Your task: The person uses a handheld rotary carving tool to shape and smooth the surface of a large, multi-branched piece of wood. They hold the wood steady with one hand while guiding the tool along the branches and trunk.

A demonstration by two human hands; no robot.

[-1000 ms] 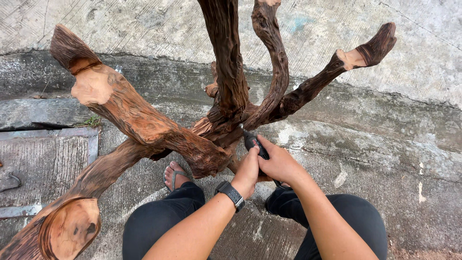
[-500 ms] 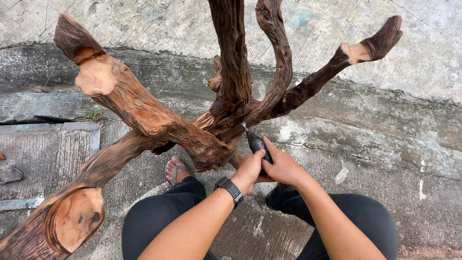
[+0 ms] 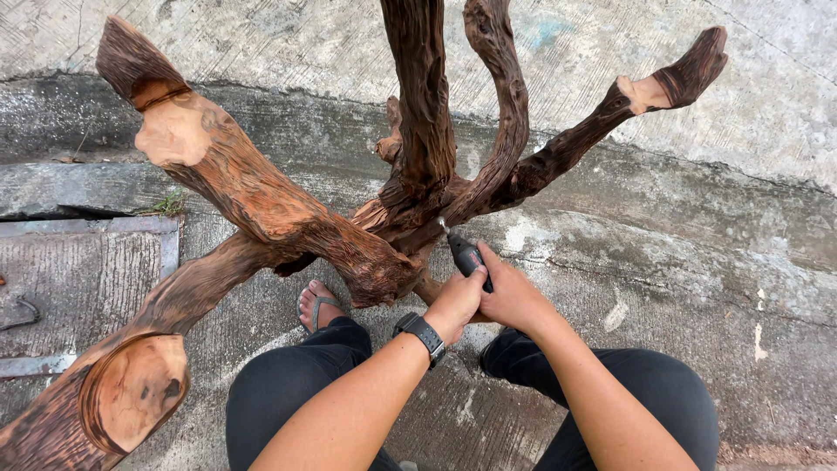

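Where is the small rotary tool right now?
In the head view, the rotary tool sits just right of centre, gripped by the left hand and right hand, its tip against the driftwood root where the branches meet.

The root (image 3: 349, 235) stands on the concrete ground (image 3: 697, 262) at centre, with both hands (image 3: 488, 301) and a tool (image 3: 466, 255) just near-right of its middle, a foot (image 3: 318, 305) below it.

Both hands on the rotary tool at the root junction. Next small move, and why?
Probably ease the tip forward into the crevice. The rotary tool is gripped by the left hand and right hand, its bit pointing at the junction where the branches of the driftwood root meet, seemingly at or just short of the wood.
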